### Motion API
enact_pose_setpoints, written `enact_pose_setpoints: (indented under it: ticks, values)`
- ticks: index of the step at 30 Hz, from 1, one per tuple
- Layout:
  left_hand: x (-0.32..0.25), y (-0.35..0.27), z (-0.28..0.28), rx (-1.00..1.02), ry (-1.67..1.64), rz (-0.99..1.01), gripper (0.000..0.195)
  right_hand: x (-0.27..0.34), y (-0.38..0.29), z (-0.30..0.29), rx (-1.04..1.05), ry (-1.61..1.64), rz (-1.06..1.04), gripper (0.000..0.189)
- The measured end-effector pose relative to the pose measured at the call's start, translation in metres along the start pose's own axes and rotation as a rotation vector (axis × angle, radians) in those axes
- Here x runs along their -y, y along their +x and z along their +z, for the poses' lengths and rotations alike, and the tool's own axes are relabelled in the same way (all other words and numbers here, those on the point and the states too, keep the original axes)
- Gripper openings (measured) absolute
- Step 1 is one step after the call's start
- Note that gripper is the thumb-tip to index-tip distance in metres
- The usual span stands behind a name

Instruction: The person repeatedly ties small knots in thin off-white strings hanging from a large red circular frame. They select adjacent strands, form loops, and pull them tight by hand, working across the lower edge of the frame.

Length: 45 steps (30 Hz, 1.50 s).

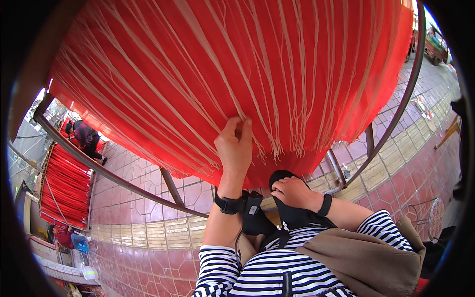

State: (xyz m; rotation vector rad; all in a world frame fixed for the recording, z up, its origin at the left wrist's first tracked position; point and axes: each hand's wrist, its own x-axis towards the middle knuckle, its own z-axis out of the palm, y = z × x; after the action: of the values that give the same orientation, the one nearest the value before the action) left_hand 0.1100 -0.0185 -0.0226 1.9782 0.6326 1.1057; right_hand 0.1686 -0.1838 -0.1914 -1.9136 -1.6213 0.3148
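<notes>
A broad sheet of red cloth stretches before me. Long pale threads run down over it in loose bunches, their wavy ends hanging near the lower edge. My left hand reaches up to the middle of the sheet, thumb and forefinger pinching one bunch of threads. A black wristband with a small box is on that arm. My right hand lies on my black-clad knee, holding nothing, its fingers loosely bent.
A metal frame bar curves around the sheet, with legs on the paving. To the left, a person bends beside another rack of red strands; another person is below it. A round-seated stool stands at right.
</notes>
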Motion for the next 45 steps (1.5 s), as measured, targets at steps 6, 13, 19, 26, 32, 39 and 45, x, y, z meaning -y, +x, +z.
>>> enact_pose_setpoints:
  ticks: [6,13,19,26,32,39,45]
  values:
    - [-0.009,-0.025,-0.028,0.242,-0.322,-0.087,0.009,0.015,0.000,-0.038,-0.166,0.240,0.035,0.016]
    - [-0.035,-0.050,-0.076,0.340,-0.242,0.170,0.011,0.056,0.026,-0.106,-0.300,0.569,-0.015,0.016]
    - [-0.056,-0.065,-0.071,0.269,0.103,0.336,0.010,0.106,0.059,-0.147,-0.275,0.939,-0.194,0.029]
    - [-0.075,-0.063,-0.086,0.379,0.338,0.446,0.012,0.149,0.069,-0.162,-0.283,1.000,-0.213,0.026]
    - [-0.088,0.001,-0.123,0.340,-0.111,0.219,0.014,0.156,0.057,-0.177,-0.218,1.116,-0.205,0.026]
    - [-0.124,0.070,-0.103,0.301,-0.630,0.220,0.029,0.159,0.044,-0.188,-0.062,1.145,-0.264,0.032]
    - [-0.155,0.106,-0.102,0.208,-0.678,0.302,0.029,0.160,0.034,-0.194,0.023,1.176,-0.249,0.034]
